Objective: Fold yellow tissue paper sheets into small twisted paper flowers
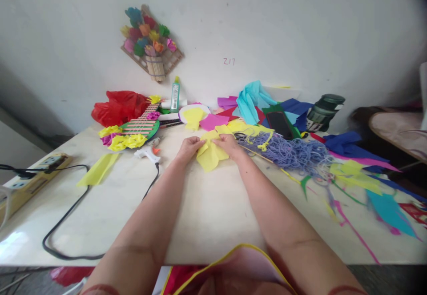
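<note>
A sheet of yellow crepe paper [211, 155], cut into rounded petal shapes, is held between my two hands over the middle of the table. My left hand [191, 148] pinches its left edge, and my right hand [230, 146] grips its upper right side. Just beyond them lie more yellow paper and a magenta piece [214, 121]. Close to my right hand are scissors [239, 136] and a heap of purple-blue string [290, 153]. Left of my left hand, a white hot glue gun [147, 154] rests on the table.
A power strip [36, 181] with a black cord lies at the left, near a yellow paper strip [99, 169]. Behind are a decorated green craft [142, 128], a red plastic bag [120, 107] and a glue bottle [175, 94]. A phone [279, 124], a dark jar [325, 113] and paper scraps are at the right.
</note>
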`<state>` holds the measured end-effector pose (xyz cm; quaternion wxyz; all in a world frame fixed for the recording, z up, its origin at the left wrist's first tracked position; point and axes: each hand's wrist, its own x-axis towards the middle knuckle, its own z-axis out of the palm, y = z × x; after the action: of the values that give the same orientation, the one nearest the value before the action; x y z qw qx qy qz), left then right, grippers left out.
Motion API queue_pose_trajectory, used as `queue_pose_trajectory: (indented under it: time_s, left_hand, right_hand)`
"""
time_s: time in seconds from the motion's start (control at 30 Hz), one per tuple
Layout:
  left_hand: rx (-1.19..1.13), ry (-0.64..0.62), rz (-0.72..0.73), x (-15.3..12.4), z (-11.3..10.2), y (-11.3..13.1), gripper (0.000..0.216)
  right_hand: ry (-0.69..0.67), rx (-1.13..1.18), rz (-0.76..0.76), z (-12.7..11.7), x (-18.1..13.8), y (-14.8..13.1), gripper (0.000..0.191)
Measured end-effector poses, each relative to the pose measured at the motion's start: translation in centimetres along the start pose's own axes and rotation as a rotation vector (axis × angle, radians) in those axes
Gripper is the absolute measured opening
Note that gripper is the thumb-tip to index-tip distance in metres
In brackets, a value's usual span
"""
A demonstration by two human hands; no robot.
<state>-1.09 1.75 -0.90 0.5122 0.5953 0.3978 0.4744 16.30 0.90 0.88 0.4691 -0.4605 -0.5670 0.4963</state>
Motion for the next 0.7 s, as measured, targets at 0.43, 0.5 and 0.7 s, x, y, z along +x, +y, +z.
queue_pose_trajectory:
  time_s: [0.43, 0.5, 0.7]
  left_hand:
    - [0.009, 0.009, -0.034, -0.57, 0.22, 0.97, 0.033]
    - [-0.003, -0.006, -0.014, -0.52, 0.14, 0.9, 0.034]
    - [0.016, 0.008, 0.006, -0.22, -0.02, 0.5, 0.038]
  right_hand:
    - [0.069, -0.149, -0.037, -0.15, -0.52, -0.79, 0.023]
    - [0.065, -0.148, -0.044, -0.17, -0.58, -0.82, 0.025]
    - [0.062, -0.093, -0.055, -0.12, -0.45, -0.52, 0.025]
